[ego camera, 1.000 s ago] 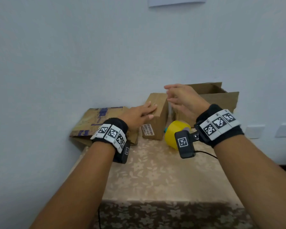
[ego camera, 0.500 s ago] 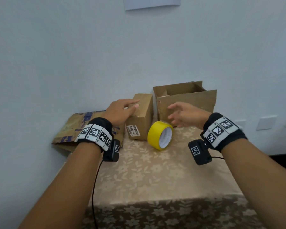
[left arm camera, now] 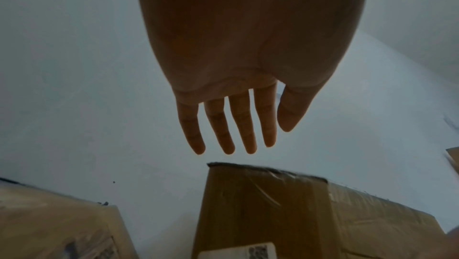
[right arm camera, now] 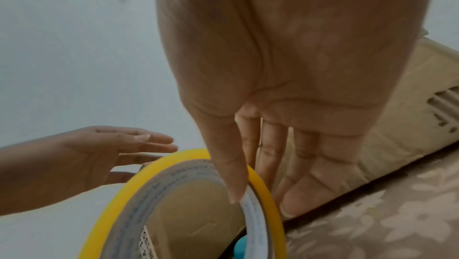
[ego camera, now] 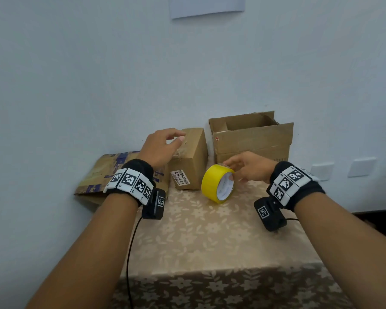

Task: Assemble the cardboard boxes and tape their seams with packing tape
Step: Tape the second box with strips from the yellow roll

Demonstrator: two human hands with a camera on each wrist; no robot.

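A yellow tape roll [ego camera: 217, 184] stands on edge mid-table. My right hand [ego camera: 228, 170] pinches its top rim; in the right wrist view the thumb [right arm camera: 231, 175] lies inside the core of the tape roll [right arm camera: 174, 204] and the fingers [right arm camera: 298, 194] reach behind it. A small closed cardboard box [ego camera: 192, 159] with a white label stands left of the roll. My left hand [ego camera: 176, 139] hovers above its top with fingers [left arm camera: 236, 135] straight, clear of the box [left arm camera: 273, 214]. An open cardboard box [ego camera: 252, 137] stands behind the roll.
A flattened cardboard box [ego camera: 112, 172] lies at the table's left, against the wall. The table [ego camera: 210, 237] has a floral cloth and sits close to the white wall. Black cables hang from both wrist cameras near the front edge.
My right hand came down from beside the small box to the tape roll and took hold of its rim. My left hand lifted off the small box's side and now hovers over it.
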